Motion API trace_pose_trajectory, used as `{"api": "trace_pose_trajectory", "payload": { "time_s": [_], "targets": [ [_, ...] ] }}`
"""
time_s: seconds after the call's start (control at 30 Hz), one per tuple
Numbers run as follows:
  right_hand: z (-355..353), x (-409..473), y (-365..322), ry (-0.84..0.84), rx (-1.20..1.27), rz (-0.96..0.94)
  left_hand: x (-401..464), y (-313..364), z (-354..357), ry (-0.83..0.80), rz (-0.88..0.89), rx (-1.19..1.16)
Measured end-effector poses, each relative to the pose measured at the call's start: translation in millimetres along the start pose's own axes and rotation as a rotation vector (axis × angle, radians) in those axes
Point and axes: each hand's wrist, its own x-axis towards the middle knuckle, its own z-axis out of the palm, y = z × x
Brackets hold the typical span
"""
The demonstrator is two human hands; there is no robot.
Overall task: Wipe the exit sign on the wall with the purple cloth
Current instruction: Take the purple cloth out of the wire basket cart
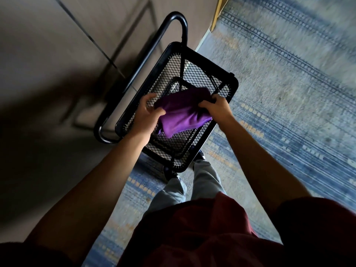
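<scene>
A purple cloth [183, 112] hangs between my two hands over the top shelf of a black mesh cart [200, 62]. My left hand [148, 114] pinches the cloth's left edge with thumb and fingers. On the right edge my right hand [215, 107] is closed around the fabric. The cloth sags in folds toward the mesh. The exit sign is not in view.
The cart has a black tube handle [163, 31] on the wall side and lower mesh shelves. A beige wall [57, 93] runs along the left. A blue patterned carpet [279, 93] covers the floor. My legs and shoes [200, 157] stand just behind the cart.
</scene>
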Motion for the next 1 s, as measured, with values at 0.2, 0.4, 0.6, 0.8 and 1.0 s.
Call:
{"api": "trace_pose_trajectory", "payload": {
  "time_s": [0.2,0.4,0.6,0.8,1.0],
  "targets": [
    [-17.3,-27.7,-12.9,-0.066,0.513,-0.017,-11.1,36.0,-3.3,-0.068,0.057,-0.163],
    [-21.0,-58.5,-40.6,-0.175,0.568,-0.241,-24.6,72.3,-24.1,-0.13,0.099,-0.238],
    [-26.3,-94.9,-73.9,-0.187,0.474,-0.369,-41.8,114.0,-37.6,-0.211,0.264,-0.196],
    [-25.9,-122.7,-92.1,-0.111,0.516,-0.463,-55.6,153.6,-40.1,-0.266,0.362,-0.242],
    [-34.0,-135.7,-116.0,0.021,0.571,-0.588,-66.5,169.0,-45.1,-0.274,0.244,-0.43]
  ]
}}
